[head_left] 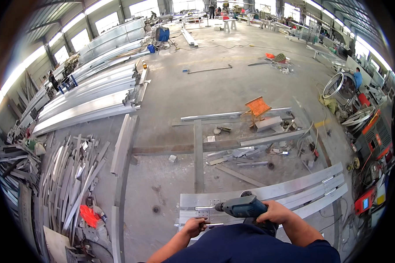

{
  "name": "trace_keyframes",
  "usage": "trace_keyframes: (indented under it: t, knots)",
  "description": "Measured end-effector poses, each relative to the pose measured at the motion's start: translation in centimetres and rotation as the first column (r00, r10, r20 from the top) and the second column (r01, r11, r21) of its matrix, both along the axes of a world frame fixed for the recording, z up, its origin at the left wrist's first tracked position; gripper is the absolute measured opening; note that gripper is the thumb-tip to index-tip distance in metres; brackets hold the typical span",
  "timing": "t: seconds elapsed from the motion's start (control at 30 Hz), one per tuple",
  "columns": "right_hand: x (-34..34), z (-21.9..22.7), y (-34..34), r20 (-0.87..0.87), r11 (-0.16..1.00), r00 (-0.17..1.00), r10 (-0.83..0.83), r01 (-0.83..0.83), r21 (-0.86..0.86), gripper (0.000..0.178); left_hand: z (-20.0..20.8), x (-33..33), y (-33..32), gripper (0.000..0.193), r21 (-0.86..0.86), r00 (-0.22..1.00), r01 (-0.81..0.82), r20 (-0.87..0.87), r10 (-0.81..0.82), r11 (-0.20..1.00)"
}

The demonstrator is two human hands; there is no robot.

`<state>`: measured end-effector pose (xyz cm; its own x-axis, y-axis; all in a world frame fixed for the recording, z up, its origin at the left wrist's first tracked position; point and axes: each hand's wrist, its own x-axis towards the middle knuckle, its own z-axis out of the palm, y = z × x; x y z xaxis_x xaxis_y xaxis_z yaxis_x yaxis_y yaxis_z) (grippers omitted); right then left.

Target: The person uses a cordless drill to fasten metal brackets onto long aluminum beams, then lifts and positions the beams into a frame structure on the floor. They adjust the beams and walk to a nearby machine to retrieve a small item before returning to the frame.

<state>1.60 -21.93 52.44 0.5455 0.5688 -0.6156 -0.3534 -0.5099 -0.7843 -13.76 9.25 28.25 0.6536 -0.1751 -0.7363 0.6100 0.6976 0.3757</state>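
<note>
My right hand [276,213] grips the handle of a blue-grey power drill [241,207] with a black chuck. The drill points left, over the left end of several long silver metal profiles [289,189] lying side by side in front of me. My left hand [195,227] is closed beside a short shiny bar [215,225] at that end, with its fingertips pinched together. What it holds, if anything, is too small to make out. A plate with holes [202,214] shows just above my left fingers. My torso and the drill hide part of the profiles.
Grey beams [199,158] form a low frame on the floor ahead. An orange folding stool [258,106] stands beyond, near metal offcuts. Scrap strips [74,175] and stacked long profiles [87,107] lie left. At right are an orange-and-grey machine [377,136] and a red device [364,201] with cables.
</note>
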Motion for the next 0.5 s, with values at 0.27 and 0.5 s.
trace_keyframes:
  t: [0.27, 0.5]
  knots:
    - [0.0, -1.3, 0.4, -0.028, 0.999, 0.999, -0.032, 0.031, -0.031, 0.031, -1.4, -1.0, -0.5, 0.013, 0.472, 0.968, 0.239, -0.183, -0.171, 0.848]
    - [0.2, -2.3, 0.6, -0.08, 0.998, 0.994, -0.069, 0.069, -0.007, 0.038, -0.2, -0.2, -0.6, 0.021, 0.408, 0.953, 0.302, -0.103, -0.286, 0.862]
